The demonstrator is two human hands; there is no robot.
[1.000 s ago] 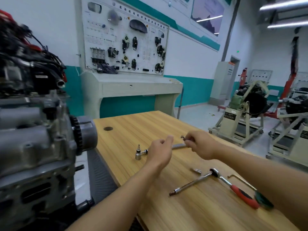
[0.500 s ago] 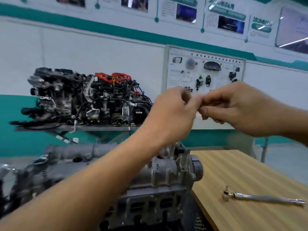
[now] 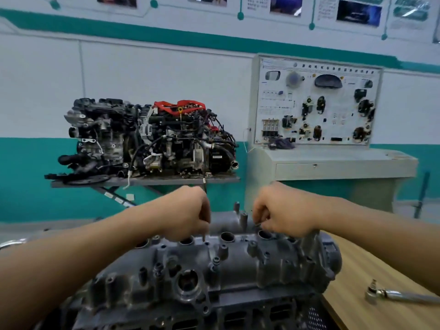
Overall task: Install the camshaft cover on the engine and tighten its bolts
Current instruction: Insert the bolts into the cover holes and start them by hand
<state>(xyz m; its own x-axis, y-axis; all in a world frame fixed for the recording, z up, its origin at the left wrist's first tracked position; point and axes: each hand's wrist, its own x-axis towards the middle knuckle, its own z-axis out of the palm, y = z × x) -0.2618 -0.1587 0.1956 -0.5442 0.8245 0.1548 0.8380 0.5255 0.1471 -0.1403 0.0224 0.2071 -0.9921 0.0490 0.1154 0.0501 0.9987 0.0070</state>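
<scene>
Camshaft cover (image 3: 214, 265) sits on engine (image 3: 250, 315), low & in front. Left hand (image 3: 188, 217) is curled, pinching a thin bolt (image 3: 204, 235), tip down by a cover hole. Right hand (image 3: 283, 214) is curled on small dark bits (image 3: 258, 224) just above the cover. Wrench (image 3: 392, 295) lies on bench (image 3: 357, 270), right side.
</scene>
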